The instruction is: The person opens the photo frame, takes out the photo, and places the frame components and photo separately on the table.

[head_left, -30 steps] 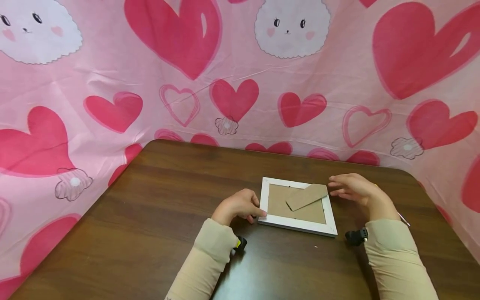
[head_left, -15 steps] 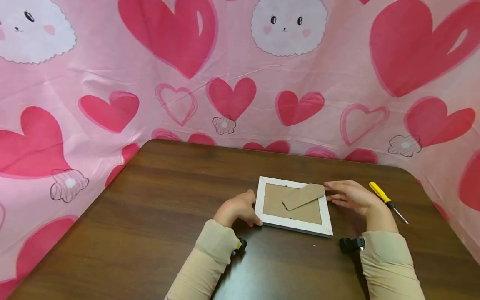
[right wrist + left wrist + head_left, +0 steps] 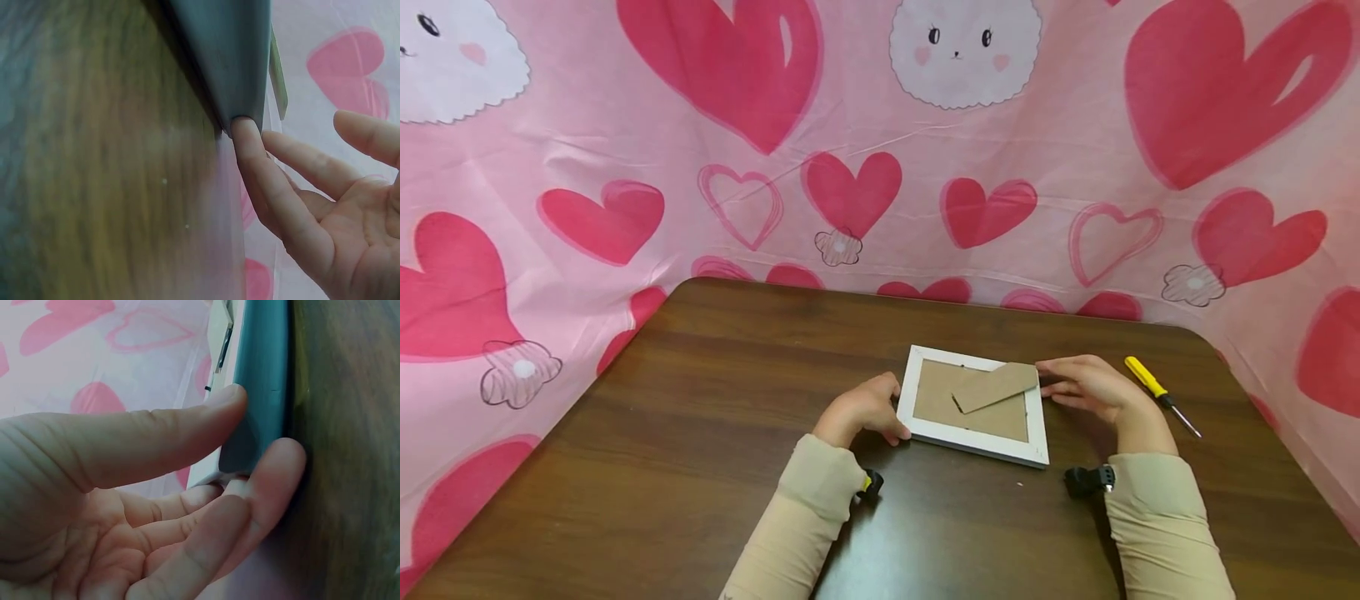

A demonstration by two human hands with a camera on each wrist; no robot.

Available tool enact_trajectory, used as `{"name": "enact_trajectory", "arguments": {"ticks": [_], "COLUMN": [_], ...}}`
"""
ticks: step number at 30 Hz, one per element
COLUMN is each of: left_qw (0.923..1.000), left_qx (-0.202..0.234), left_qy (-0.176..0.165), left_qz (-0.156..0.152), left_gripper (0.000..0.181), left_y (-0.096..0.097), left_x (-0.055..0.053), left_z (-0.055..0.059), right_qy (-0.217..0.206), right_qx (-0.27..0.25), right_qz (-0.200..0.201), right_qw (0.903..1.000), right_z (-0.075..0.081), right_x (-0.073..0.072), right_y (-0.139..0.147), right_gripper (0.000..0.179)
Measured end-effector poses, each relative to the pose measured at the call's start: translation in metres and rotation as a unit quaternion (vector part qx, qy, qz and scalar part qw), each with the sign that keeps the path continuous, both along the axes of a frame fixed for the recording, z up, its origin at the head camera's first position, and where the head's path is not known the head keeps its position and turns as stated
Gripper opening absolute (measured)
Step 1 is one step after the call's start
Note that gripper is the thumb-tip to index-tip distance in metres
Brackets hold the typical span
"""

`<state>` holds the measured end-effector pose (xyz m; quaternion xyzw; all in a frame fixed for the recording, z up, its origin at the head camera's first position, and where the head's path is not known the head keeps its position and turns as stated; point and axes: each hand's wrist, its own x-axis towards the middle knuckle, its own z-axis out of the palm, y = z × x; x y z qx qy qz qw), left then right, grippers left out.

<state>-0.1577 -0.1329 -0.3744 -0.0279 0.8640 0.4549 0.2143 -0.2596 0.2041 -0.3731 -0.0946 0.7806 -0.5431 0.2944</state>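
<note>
A white picture frame lies face down on the table, its brown backing board and folded cardboard stand facing up. My left hand holds the frame's near left corner; in the left wrist view the thumb presses on the frame's side and the fingers curl around the corner. At the opposite side, my right hand touches the right edge with extended fingertips. From the right wrist view, one fingertip meets the frame's side while the thumb stays apart from it.
A screwdriver with a yellow handle lies to the right of my right hand. The dark wooden table backs onto a pink heart-patterned cloth. A tiny pale speck lies in front of the frame.
My right hand has moved left to the frame's right edge, uncovering the screwdriver. My left thumb has gone from the frame's top face down to its near side. The view has shifted slightly.
</note>
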Motion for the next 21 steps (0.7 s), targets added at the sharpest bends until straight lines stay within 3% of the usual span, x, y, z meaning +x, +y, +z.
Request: {"name": "enact_trajectory", "arguments": {"ticks": [9, 13, 21], "left_qw": [0.9984, 0.9967, 0.9933], "left_qx": [0.055, 0.079, 0.103], "left_qy": [-0.009, -0.009, -0.009], "left_qz": [0.008, 0.018, 0.052], "left_gripper": [0.045, 0.045, 0.038], "left_y": [-0.012, -0.016, -0.021], "left_x": [-0.004, -0.006, -0.01], "left_z": [-0.005, -0.005, -0.006], "right_qy": [0.006, 0.013, 0.014], "right_qx": [0.036, 0.049, 0.034], "right_qz": [0.0, 0.02, 0.044], "right_qw": [0.9993, 0.9985, 0.9984], "right_z": [0.004, 0.008, 0.01], "right_x": [0.002, 0.003, 0.001], "right_y": [-0.003, -0.002, 0.002], "right_gripper": [0.062, 0.062, 0.058]}}
